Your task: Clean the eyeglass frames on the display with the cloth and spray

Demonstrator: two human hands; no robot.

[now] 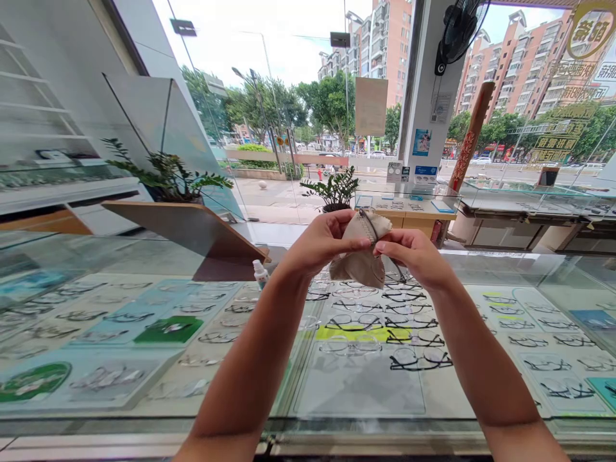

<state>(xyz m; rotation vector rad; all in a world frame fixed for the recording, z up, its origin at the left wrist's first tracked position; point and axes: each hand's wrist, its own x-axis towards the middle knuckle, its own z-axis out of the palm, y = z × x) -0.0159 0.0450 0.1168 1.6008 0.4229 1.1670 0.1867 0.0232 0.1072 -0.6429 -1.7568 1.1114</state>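
Above the glass counter, my left hand [320, 240] is closed on a beige cloth [359, 273] with a scalloped edge. A thin dark temple of a pair of glasses [367, 224] curves across the upper part of the cloth. The cloth hides most of the glasses. On the other side, my right hand [416, 253] pinches with thumb and fingers where the cloth and the glasses meet. A dark thin piece shows below these fingers, but whether it belongs to the held glasses I cannot tell.
A glass display counter [192, 417] spans the front, with rows of eyeglasses [421, 359] inside. A small white spray bottle [260, 273] stands beyond my left forearm. Potted plants [332, 190], a slanted wooden board [192, 224] and other display cases [510, 212] are farther back, before large windows.
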